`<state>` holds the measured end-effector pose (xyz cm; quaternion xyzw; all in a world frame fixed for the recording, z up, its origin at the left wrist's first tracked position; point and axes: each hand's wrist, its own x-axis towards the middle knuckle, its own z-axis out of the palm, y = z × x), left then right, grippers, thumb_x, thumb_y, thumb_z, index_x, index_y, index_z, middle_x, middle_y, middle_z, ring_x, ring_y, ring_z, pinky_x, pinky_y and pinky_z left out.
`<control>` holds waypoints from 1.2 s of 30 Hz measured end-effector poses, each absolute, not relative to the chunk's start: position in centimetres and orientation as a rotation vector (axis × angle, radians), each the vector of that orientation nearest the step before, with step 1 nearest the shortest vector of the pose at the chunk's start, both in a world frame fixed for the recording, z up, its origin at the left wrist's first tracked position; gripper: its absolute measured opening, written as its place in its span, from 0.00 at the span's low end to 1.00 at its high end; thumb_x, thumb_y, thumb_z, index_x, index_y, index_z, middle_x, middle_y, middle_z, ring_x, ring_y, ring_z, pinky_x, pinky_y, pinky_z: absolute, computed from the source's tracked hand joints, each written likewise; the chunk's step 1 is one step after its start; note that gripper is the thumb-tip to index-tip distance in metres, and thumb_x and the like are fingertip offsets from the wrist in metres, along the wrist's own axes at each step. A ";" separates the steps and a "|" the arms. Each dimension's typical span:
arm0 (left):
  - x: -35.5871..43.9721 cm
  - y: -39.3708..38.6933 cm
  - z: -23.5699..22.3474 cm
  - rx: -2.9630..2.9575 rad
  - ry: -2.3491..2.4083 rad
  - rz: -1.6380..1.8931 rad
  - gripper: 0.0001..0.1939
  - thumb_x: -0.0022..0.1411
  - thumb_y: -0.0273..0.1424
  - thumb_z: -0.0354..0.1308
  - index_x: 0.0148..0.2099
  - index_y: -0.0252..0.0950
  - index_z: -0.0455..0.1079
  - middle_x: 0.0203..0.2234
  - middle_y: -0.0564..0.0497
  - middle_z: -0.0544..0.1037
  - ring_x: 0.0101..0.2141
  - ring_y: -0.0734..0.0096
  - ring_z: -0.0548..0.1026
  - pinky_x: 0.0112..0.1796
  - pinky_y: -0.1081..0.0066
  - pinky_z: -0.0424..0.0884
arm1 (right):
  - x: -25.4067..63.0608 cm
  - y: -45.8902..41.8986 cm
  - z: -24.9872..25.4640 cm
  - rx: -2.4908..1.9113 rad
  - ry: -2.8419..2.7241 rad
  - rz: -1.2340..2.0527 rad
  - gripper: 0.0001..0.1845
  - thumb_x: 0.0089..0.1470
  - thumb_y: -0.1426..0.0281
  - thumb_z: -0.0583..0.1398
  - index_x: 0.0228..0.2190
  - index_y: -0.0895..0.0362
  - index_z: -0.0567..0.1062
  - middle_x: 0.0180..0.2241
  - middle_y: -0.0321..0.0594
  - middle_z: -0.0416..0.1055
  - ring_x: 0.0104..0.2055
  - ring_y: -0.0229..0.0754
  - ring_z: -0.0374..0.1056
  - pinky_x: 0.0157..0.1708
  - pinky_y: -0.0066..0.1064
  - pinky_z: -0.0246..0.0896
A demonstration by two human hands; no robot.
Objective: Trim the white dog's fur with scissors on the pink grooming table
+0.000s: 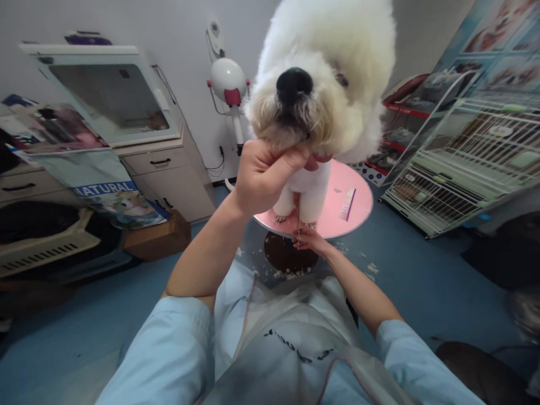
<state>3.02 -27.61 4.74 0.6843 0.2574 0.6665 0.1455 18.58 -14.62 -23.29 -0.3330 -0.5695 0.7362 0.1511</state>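
A fluffy white dog (329, 67) stands on a round pink grooming table (358, 211), its muzzle close to the camera. My left hand (265, 177) is closed under the dog's chin, holding the jaw up. My right hand (310, 239) is lower, by the dog's front paws, and grips thin metal scissors (298, 225) that point upward along the legs. A pink comb (348, 203) lies on the table to the right of the dog.
A white wire cage (468, 163) stands at right. A drying cabinet (109, 95) on drawers is at left, with a poster (84, 163) and a pet carrier (42, 236) below. A dryer on a stand (228, 84) is behind the table. Fur clippings dot the blue floor (413, 281).
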 end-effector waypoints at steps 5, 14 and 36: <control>2.9 -27.3 4.3 1.976 0.639 1.970 0.14 0.62 0.35 0.56 0.29 0.36 0.77 0.28 0.55 0.79 0.33 0.72 0.78 0.39 0.70 0.75 | 18.9 -14.7 -24.0 -0.963 -1.658 2.135 0.24 0.40 0.61 0.70 0.37 0.57 0.70 0.32 0.38 0.75 0.31 0.37 0.73 0.29 0.25 0.67; 2.3 -27.0 4.3 1.940 0.612 1.917 0.12 0.62 0.35 0.57 0.30 0.37 0.78 0.29 0.52 0.79 0.35 0.68 0.78 0.42 0.68 0.76 | 19.9 -15.1 -24.7 -1.054 -1.648 2.205 0.22 0.41 0.64 0.69 0.38 0.58 0.71 0.31 0.40 0.76 0.30 0.38 0.74 0.26 0.24 0.66; 2.3 -27.5 4.2 1.932 0.620 1.955 0.12 0.63 0.34 0.56 0.31 0.41 0.79 0.27 0.56 0.79 0.34 0.72 0.78 0.40 0.70 0.75 | 24.9 -11.4 -22.5 -1.166 -2.059 2.327 0.21 0.39 0.66 0.67 0.37 0.60 0.75 0.31 0.42 0.77 0.29 0.38 0.74 0.25 0.23 0.65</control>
